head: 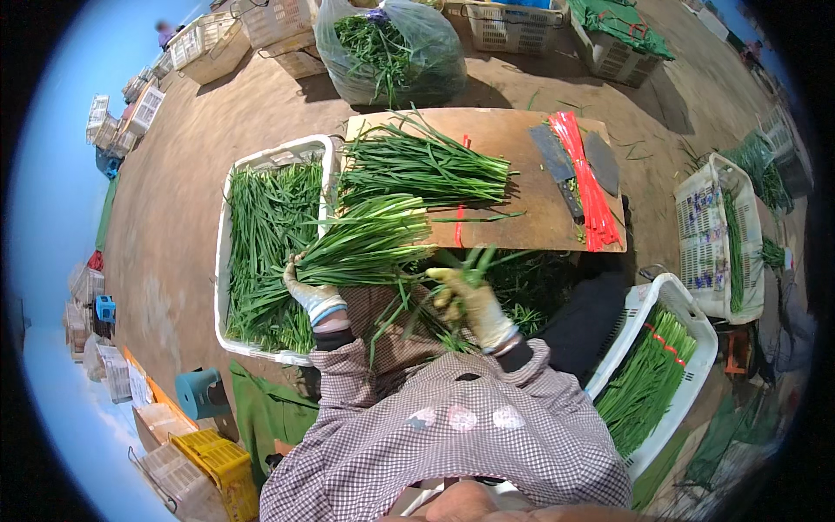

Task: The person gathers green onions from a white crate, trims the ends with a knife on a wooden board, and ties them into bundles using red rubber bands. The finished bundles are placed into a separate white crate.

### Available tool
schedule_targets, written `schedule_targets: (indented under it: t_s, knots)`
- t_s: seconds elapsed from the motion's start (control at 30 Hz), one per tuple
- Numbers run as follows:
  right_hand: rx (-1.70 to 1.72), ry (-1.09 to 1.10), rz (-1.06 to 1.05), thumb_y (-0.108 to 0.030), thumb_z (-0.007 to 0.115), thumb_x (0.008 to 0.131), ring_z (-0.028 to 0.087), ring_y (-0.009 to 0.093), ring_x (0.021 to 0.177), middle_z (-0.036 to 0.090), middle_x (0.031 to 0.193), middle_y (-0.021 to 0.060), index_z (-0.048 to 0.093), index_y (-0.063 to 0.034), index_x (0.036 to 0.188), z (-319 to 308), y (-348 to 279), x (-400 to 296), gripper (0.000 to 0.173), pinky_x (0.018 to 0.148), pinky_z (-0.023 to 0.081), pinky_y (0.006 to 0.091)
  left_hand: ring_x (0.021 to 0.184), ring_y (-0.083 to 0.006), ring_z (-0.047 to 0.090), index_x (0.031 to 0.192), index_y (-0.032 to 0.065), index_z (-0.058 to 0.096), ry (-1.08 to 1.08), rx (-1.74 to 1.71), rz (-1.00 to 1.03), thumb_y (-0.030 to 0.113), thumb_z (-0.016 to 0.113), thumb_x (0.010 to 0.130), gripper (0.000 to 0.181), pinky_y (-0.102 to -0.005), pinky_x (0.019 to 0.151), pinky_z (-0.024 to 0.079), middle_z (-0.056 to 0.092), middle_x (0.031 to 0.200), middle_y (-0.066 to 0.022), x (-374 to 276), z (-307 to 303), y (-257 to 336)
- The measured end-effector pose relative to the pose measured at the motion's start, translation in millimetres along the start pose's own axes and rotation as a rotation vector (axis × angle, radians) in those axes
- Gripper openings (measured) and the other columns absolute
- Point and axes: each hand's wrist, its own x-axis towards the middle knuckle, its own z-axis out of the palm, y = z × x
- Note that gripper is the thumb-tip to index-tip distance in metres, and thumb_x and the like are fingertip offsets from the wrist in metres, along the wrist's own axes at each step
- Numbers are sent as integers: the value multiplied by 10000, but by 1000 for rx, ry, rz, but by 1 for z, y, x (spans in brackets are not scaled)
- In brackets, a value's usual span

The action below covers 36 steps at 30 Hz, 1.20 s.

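Note:
My left hand, in a pale work glove, grips a bunch of long green leaves, which look like garlic chives. The cut ends of the bunch point right, over the near edge of a wooden board. My right hand, in a soiled yellowish glove, is blurred above my lap. Loose leaves show around its fingers; whether it grips them is unclear. A larger pile of chives lies on the board across a red strip. Left of the board stands a white crate full of chives.
On the board's right lie a cleaver, another broad blade and a bundle of red ties. A white crate at my right holds tied chives. Beyond the board sits a clear plastic bag of greens. A blue stool stands lower left.

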Motion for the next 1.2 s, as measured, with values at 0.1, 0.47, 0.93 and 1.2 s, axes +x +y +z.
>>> schedule_targets:
  t_s: [0.1, 0.47, 0.93, 1.2]
  knots:
    - [88, 85, 98, -246, 609, 963, 594, 146, 500, 682, 750, 99, 674, 6, 1024, 13, 43, 43, 267, 458, 504, 259, 824, -201, 625, 973, 52, 634, 40, 43, -35, 150, 567, 867, 158, -365, 839, 538, 653, 874, -49, 1, 7, -18]
    - [409, 107, 23, -218, 614, 962, 370, 92, 455, 525, 654, -1, 679, 15, 992, 4, 37, 33, 244, 484, 382, 270, 896, -239, 645, 937, 67, 652, 87, 147, -58, 209, 602, 859, 170, -416, 875, 529, 690, 954, -87, -12, 6, -22]
    - [191, 101, 153, -221, 719, 896, 524, 128, 481, 611, 700, 48, 638, -10, 979, 40, 12, 56, 240, 450, 457, 266, 866, -234, 634, 984, 107, 640, 93, 149, -47, 238, 573, 888, 175, -413, 842, 544, 666, 929, -61, -15, 16, -29]
    - [468, 232, -178, -185, 614, 945, 413, 95, 450, 524, 644, -17, 674, -45, 912, 4, 17, 45, 156, 467, 399, 253, 874, -220, 638, 1035, 125, 638, 169, 149, 58, 213, 581, 880, 187, -416, 842, 551, 666, 950, -44, -10, 16, -10]
